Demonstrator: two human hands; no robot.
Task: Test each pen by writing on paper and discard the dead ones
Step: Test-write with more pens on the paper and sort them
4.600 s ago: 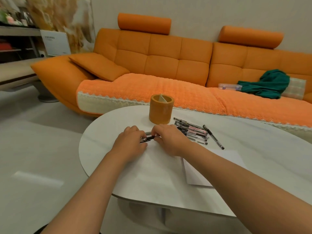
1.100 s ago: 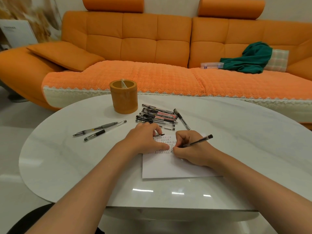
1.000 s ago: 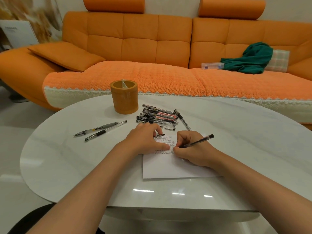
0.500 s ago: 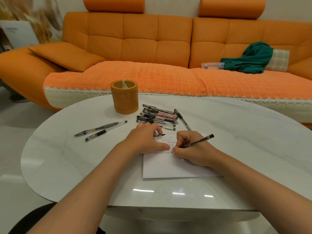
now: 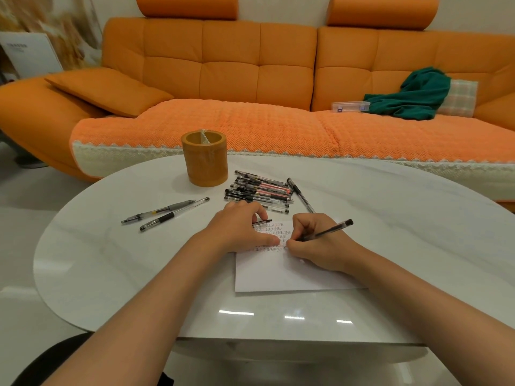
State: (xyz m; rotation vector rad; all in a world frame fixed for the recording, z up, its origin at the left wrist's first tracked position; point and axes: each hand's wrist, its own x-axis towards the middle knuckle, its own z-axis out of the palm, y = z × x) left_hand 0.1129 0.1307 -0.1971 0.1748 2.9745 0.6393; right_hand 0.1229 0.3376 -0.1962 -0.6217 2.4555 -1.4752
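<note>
A white sheet of paper [image 5: 281, 274] lies on the white table [image 5: 117, 263], its upper part covered with rows of small written marks. My right hand [image 5: 315, 246] grips a black pen [image 5: 331, 230] with its tip down on the paper at the end of a row. My left hand [image 5: 239, 229] presses on the paper's upper left corner and pinches a small black pen cap [image 5: 262, 222]. A pile of several pens [image 5: 259, 192] lies just beyond my hands. Two more pens [image 5: 164, 211] lie apart to the left.
An orange cylindrical pen holder [image 5: 204, 158] stands behind the pile. A single pen [image 5: 301, 195] lies angled at the pile's right. Beyond the table's far edge is an orange sofa [image 5: 250, 79] with a green cloth [image 5: 412, 96] and a clear box [image 5: 349, 106].
Over the last second my right hand has shifted only slightly on the paper while writing. Earlier, both hands held a pen together near the holder.
</note>
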